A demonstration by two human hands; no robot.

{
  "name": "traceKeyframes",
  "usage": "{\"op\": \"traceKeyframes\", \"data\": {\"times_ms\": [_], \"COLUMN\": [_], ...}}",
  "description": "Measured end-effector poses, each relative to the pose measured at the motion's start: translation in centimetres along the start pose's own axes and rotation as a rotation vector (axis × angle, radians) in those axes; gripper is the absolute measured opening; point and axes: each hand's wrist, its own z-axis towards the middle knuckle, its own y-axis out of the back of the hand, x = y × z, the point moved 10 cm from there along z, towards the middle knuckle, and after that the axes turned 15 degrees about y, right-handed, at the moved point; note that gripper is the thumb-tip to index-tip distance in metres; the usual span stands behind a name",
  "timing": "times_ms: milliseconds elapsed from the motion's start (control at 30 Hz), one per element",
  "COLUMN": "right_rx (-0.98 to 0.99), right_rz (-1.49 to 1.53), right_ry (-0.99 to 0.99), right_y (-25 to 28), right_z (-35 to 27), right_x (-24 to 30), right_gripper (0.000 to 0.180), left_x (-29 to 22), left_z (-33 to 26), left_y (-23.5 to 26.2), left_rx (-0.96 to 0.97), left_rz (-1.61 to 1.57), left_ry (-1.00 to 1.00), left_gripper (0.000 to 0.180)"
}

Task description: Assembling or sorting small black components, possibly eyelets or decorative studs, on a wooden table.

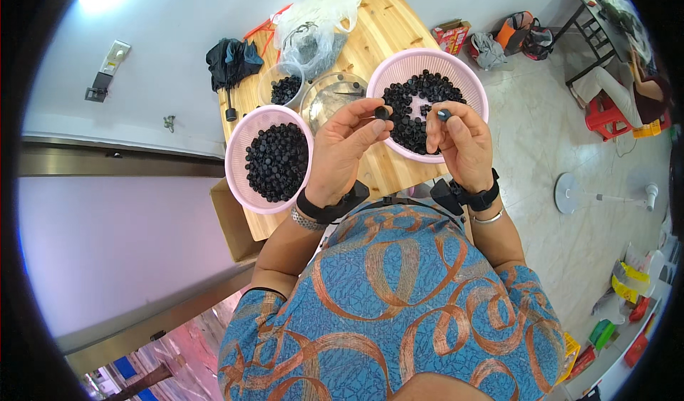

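Observation:
Between the thumb and fingertips of my left hand (pixel 336 152) is a small round black cap (pixel 382 112), its hollow side showing. My right hand (pixel 468 148) pinches a small dark piece (pixel 444 115) with a pale bluish end, and the two pieces are apart. Both hands are raised over the near part of a pink basket (pixel 479 91), which holds many loose black caps (pixel 410 132). Left of my left hand, a second pink basket (pixel 236 155) is heaped with similar black caps (pixel 276 162).
On the wooden table (pixel 388 9) stand a clear tub (pixel 266 91) of black pieces, a clear round lid or dish (pixel 313 109) and plastic bags (pixel 320 27). A dark umbrella (pixel 231 63) hangs at the left edge. At right are a white fan (pixel 568 193) and a seated person (pixel 613 91).

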Motion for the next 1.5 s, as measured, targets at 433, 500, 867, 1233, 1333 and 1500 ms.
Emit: {"op": "traceKeyframes", "data": {"times_ms": [433,500,867,1233,1333,1500], "right_rx": [0.1,0.131,0.415,0.498,0.489,0.476], "right_rz": [-0.284,-0.333,-0.935,-1.08,-1.1,-1.108], "right_ry": [0.097,0.096,0.301,0.521,0.531,0.526], "right_y": [-1.6,-2.2,-7.4,-10.1,-10.4,-10.6], "right_z": [0.5,0.7,2.5,3.3,3.4,3.5], "right_x": [0.8,0.7,2.2,2.2,2.2,2.3], "right_gripper": [0.021,0.02,0.018,0.018,0.019,0.019], "left_x": [-2.5,-3.1,-3.2,-2.8,-2.6,-2.1], "left_z": [-1.7,-2.3,-2.1,-1.2,-0.9,-0.6], "left_y": [-1.5,-1.4,-0.1,0.7,0.8,1.1], "left_rx": [-0.02,-0.044,-0.019,0.1,0.17,0.187], "left_rz": [0.16,0.235,0.134,-0.115,-0.202,-0.286], "left_ry": [-0.154,-0.258,-0.189,-0.032,0.011,0.076], "left_gripper": [0.027,0.024,0.024,0.026,0.025,0.024]}}
